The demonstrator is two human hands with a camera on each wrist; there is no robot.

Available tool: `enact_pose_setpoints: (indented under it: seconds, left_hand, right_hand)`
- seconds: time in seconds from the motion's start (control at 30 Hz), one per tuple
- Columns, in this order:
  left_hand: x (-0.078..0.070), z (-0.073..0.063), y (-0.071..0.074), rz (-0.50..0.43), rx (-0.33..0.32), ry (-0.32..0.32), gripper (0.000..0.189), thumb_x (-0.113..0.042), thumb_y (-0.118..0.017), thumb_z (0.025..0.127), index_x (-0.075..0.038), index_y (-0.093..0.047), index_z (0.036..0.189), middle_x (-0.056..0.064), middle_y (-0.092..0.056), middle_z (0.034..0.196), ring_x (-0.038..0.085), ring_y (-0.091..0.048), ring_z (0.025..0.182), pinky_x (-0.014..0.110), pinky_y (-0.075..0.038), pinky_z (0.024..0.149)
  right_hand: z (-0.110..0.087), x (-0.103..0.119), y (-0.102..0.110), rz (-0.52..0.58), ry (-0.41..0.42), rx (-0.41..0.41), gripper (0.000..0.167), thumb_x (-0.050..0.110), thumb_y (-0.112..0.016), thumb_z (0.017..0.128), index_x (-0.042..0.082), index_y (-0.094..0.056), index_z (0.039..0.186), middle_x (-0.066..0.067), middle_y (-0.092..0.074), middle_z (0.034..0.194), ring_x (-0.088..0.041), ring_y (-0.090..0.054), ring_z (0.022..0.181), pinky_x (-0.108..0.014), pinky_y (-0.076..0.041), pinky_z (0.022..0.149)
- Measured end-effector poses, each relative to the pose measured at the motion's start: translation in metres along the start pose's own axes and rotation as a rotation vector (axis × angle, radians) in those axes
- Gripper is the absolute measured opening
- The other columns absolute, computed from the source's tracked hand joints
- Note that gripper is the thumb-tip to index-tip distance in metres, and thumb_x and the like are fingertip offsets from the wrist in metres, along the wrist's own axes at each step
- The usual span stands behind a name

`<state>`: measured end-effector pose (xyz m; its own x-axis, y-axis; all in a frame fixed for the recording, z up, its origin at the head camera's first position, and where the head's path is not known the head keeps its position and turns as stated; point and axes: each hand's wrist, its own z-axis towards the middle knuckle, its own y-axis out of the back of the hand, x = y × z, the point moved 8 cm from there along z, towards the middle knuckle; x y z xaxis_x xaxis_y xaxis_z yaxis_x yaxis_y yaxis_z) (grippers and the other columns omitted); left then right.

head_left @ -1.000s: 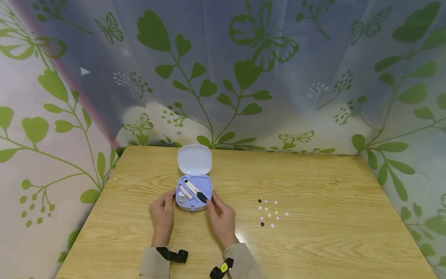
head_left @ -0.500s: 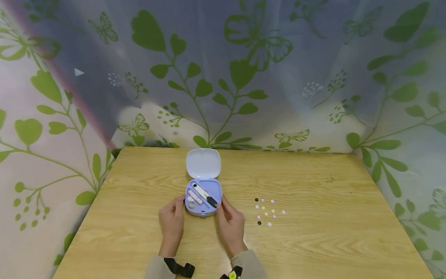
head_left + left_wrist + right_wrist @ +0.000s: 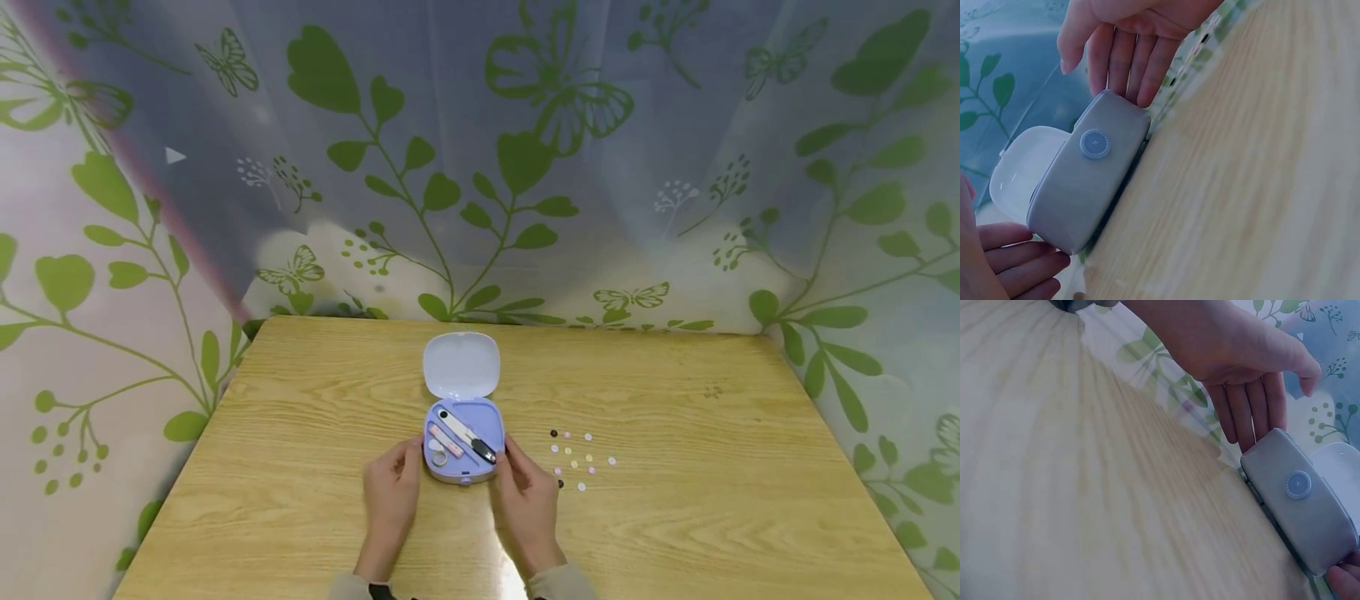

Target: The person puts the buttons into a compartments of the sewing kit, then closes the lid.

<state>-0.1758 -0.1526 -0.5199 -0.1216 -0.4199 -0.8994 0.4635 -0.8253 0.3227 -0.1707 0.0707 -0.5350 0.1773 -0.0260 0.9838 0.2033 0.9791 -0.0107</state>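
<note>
A lilac hinged box (image 3: 491, 417) stands between both hands, its white lid (image 3: 461, 365) raised at the back. Inside lie a long white tool with a black end (image 3: 467, 435), a pink-and-white patterned strip (image 3: 447, 442) and a small ring (image 3: 440, 458). On the front is a round button-shaped catch (image 3: 1095, 144). My left hand (image 3: 392, 492) touches the box's left side with its fingers, thumb apart from it. My right hand (image 3: 531, 504) has fairly straight fingers (image 3: 1124, 65) against the right side. Whether the box is slightly lifted, I cannot tell.
Several small round buttons (image 3: 588, 458), white, pink, yellow and black, lie on the wooden table (image 3: 712, 500) right of the right hand. A patterned curtain (image 3: 465, 167) hangs behind the table's far edge.
Both hands have moved the box to the right and a little nearer to me, towards the buttons. Its lid has stayed up and the buttons have not moved.
</note>
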Motion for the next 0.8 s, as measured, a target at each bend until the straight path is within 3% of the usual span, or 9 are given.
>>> enact_pose_setpoints:
  seconds: [0.17,0.3,0.53,0.8]
  left_hand:
    - [-0.005,-0.009,-0.006,0.010,0.025,0.008,0.017,-0.010,-0.065,0.093,-0.007,-0.079,0.100,0.003,-0.076,0.098,0.016,-0.070,0.094,0.039,-0.057,0.083]
    - [-0.008,-0.015,-0.009,0.023,0.029,0.003,0.016,-0.010,-0.066,0.092,-0.009,-0.080,0.101,0.002,-0.076,0.098,0.017,-0.071,0.095,0.042,-0.057,0.084]
    - [-0.011,-0.023,-0.012,0.021,0.046,0.001,0.017,-0.011,-0.067,0.092,-0.012,-0.079,0.103,-0.002,-0.076,0.099,0.013,-0.070,0.095,0.037,-0.056,0.085]
    - [-0.015,-0.031,-0.015,-0.001,0.062,-0.011,0.017,-0.013,-0.067,0.094,-0.011,-0.079,0.106,-0.004,-0.076,0.098,0.011,-0.071,0.091,0.032,-0.056,0.085]
  right_hand:
    - [-0.003,0.003,0.012,-0.018,0.034,-0.037,0.034,-0.003,-0.063,0.094,-0.011,-0.060,0.127,-0.024,-0.064,0.122,-0.034,-0.067,0.105,-0.025,-0.053,0.087]
    - [-0.006,0.005,0.020,-0.020,0.062,-0.049,0.033,-0.003,-0.063,0.094,-0.010,-0.061,0.126,-0.022,-0.065,0.121,-0.032,-0.068,0.104,-0.025,-0.053,0.087]
    - [-0.012,0.007,0.030,-0.035,0.100,-0.056,0.033,0.005,-0.065,0.095,-0.004,-0.064,0.127,-0.017,-0.067,0.120,-0.026,-0.069,0.103,-0.028,-0.054,0.087]
    - [-0.017,0.014,0.040,-0.130,0.187,-0.086,0.031,-0.003,-0.065,0.092,-0.002,-0.067,0.123,-0.015,-0.069,0.117,-0.027,-0.070,0.100,-0.022,-0.053,0.087]
